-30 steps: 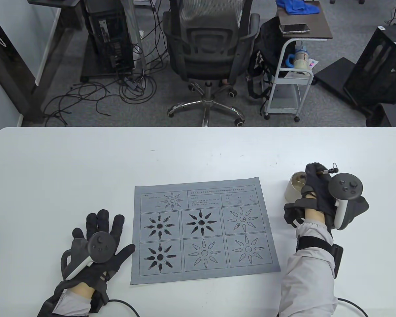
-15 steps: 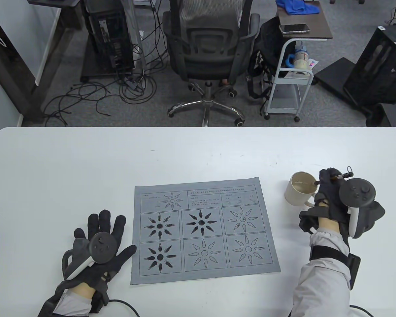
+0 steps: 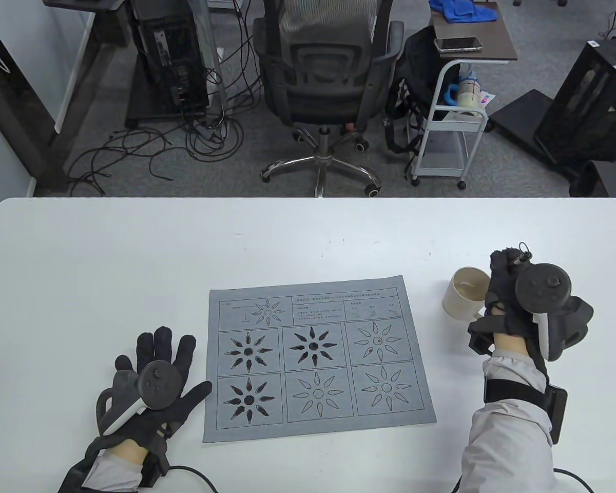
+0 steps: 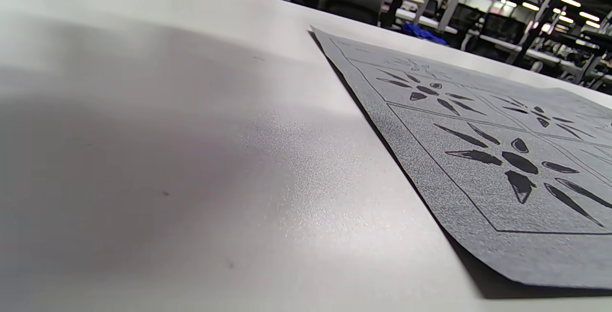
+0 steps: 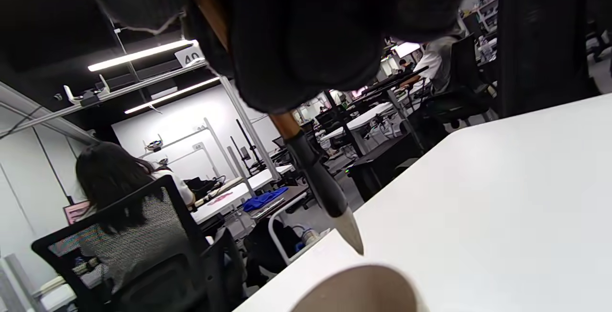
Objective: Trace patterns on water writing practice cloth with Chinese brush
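A grey water writing cloth [image 3: 318,362] lies on the white table [image 3: 133,246]. It carries six flower patterns: three are filled black, three are outlines. It also shows in the left wrist view [image 4: 478,149]. My right hand [image 3: 503,287] grips a Chinese brush [image 5: 315,178] just right of a cream cup [image 3: 464,298]. The pale brush tip hangs just above the cup's rim [image 5: 354,278]. My left hand [image 3: 156,370] rests flat on the table with fingers spread, its thumb tip at the cloth's left edge.
An office chair [image 3: 323,87] and a small rolling cart [image 3: 457,102] stand beyond the table's far edge. Cables run from both wrists off the table's near edge.
My right hand with the brush swung right off the cup, uncovering it, then came back a little left and farther up the table. The left hand has barely moved.
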The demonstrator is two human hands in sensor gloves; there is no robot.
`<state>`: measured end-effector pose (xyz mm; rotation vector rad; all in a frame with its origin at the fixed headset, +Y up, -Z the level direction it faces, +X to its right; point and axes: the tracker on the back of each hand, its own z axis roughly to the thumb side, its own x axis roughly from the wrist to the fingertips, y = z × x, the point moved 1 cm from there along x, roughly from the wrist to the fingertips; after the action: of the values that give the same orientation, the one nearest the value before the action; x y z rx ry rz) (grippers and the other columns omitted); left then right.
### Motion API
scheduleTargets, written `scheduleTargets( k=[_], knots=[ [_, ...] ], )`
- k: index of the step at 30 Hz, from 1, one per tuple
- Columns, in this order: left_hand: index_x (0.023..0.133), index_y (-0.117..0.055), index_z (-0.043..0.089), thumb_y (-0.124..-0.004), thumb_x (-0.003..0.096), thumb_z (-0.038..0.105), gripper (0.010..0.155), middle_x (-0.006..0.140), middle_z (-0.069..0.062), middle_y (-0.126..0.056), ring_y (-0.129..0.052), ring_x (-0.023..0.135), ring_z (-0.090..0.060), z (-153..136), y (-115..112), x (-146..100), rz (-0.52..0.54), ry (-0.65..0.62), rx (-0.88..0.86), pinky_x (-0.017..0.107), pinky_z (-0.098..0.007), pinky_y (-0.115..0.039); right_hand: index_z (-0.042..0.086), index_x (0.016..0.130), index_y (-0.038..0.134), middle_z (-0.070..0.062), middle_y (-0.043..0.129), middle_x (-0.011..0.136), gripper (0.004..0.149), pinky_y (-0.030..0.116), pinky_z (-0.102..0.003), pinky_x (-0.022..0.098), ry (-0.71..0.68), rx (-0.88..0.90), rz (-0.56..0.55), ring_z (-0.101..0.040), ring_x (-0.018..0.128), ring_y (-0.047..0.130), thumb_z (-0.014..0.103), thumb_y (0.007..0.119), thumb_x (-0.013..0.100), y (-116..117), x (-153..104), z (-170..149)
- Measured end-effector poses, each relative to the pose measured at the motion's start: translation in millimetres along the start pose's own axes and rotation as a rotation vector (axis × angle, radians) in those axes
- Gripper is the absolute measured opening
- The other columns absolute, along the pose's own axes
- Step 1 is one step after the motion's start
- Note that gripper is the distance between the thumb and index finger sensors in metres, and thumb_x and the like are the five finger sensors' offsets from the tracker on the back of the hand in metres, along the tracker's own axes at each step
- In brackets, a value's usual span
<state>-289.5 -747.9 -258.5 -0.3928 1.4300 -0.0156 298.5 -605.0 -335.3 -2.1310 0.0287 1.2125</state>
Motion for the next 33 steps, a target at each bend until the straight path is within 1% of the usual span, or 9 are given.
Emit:
scheduleTargets(
  k=[3, 6, 9, 16, 19, 22, 24, 29, 33],
  knots=[
    [0.098, 0.012, 0.046, -0.049, 0.0467, 0.071, 0.084, 0.105, -0.001, 0.025, 0.023, 0.094, -0.033, 0, 0, 0, 0.002, 0.0, 0.0, 0.065, -0.074, 0.002, 0.017, 0.084, 0.085, -0.011, 0.1, 0.068, 0.04, 0.074, -0.051, 0.051, 0.001, 0.04, 0.055, -0.029, 0.058, 0.093, 0.041, 0.08, 0.052, 11, 0, -4],
    [0.098, 0.012, 0.046, -0.049, 0.0467, 0.071, 0.084, 0.105, -0.001, 0.025, 0.023, 0.094, -0.033, 0, 0, 0, 0.003, 0.001, -0.002, 0.065, -0.074, 0.002, 0.017, 0.084, 0.085, -0.012, 0.101, 0.069, 0.04, 0.075, -0.052, 0.051, 0.011, -0.006, 0.091, -0.03, 0.059, 0.094, 0.039, 0.082, 0.051, 23, 0, -12],
    [0.098, 0.012, 0.046, -0.048, 0.0468, 0.071, 0.083, 0.105, 0.0, 0.025, 0.023, 0.094, -0.033, -1, 1, 0, 0.003, 0.002, -0.003, 0.065, -0.074, 0.002, 0.018, 0.086, 0.085, -0.011, 0.101, 0.072, 0.041, 0.075, -0.053, 0.052, 0.022, -0.061, 0.106, -0.03, 0.061, 0.095, 0.039, 0.083, 0.051, 27, 0, -18],
    [0.098, 0.013, 0.046, -0.048, 0.0468, 0.071, 0.084, 0.105, -0.001, 0.025, 0.023, 0.094, -0.033, 0, 0, 0, -0.003, -0.001, -0.003, 0.066, -0.074, 0.002, 0.019, 0.086, 0.084, -0.01, 0.1, 0.071, 0.04, 0.074, -0.052, 0.053, 0.019, -0.043, 0.024, -0.029, 0.061, 0.094, 0.039, 0.082, 0.051, 9, 0, -16],
    [0.098, 0.012, 0.046, -0.049, 0.0467, 0.071, 0.084, 0.105, -0.001, 0.025, 0.023, 0.094, -0.033, 0, 0, 0, -0.006, -0.002, -0.003, 0.065, -0.074, 0.002, 0.019, 0.086, 0.084, -0.01, 0.1, 0.072, 0.04, 0.074, -0.052, 0.053, 0.007, -0.051, 0.028, -0.029, 0.061, 0.093, 0.039, 0.081, 0.051, 3, -1, -12],
    [0.098, 0.013, 0.045, -0.049, 0.0469, 0.071, 0.084, 0.105, -0.001, 0.025, 0.023, 0.094, -0.033, 0, 0, 0, -0.004, -0.007, -0.005, 0.065, -0.074, 0.002, 0.018, 0.085, 0.084, -0.011, 0.099, 0.071, 0.04, 0.073, -0.052, 0.053, -0.014, 0.004, 0.023, -0.029, 0.061, 0.093, 0.039, 0.081, 0.052, 2, -3, -8],
    [0.098, 0.013, 0.045, -0.048, 0.0469, 0.071, 0.084, 0.105, -0.001, 0.025, 0.023, 0.094, -0.033, 0, -1, 0, -0.005, -0.009, -0.005, 0.065, -0.074, 0.002, 0.017, 0.085, 0.084, -0.012, 0.099, 0.07, 0.04, 0.073, -0.052, 0.052, -0.027, 0.041, 0.049, -0.03, 0.06, 0.093, 0.038, 0.081, 0.052, 6, -4, -5],
    [0.098, 0.013, 0.045, -0.048, 0.0469, 0.071, 0.084, 0.105, -0.001, 0.025, 0.023, 0.094, -0.033, 1, -1, 0, -0.006, -0.014, -0.003, 0.065, -0.074, 0.002, 0.016, 0.086, 0.084, -0.013, 0.099, 0.071, 0.04, 0.073, -0.054, 0.052, -0.05, 0.076, 0.184, -0.031, 0.061, 0.092, 0.037, 0.081, 0.052, 27, -9, -2],
    [0.098, 0.013, 0.045, -0.048, 0.047, 0.071, 0.084, 0.105, -0.001, 0.025, 0.023, 0.094, -0.033, 0, -1, 0, -0.003, -0.014, -0.006, 0.065, -0.074, 0.002, 0.017, 0.086, 0.084, -0.013, 0.099, 0.071, 0.04, 0.073, -0.054, 0.052, -0.07, 0.101, 0.2, -0.031, 0.061, 0.092, 0.038, 0.082, 0.051, 34, -12, 2]
  ],
)
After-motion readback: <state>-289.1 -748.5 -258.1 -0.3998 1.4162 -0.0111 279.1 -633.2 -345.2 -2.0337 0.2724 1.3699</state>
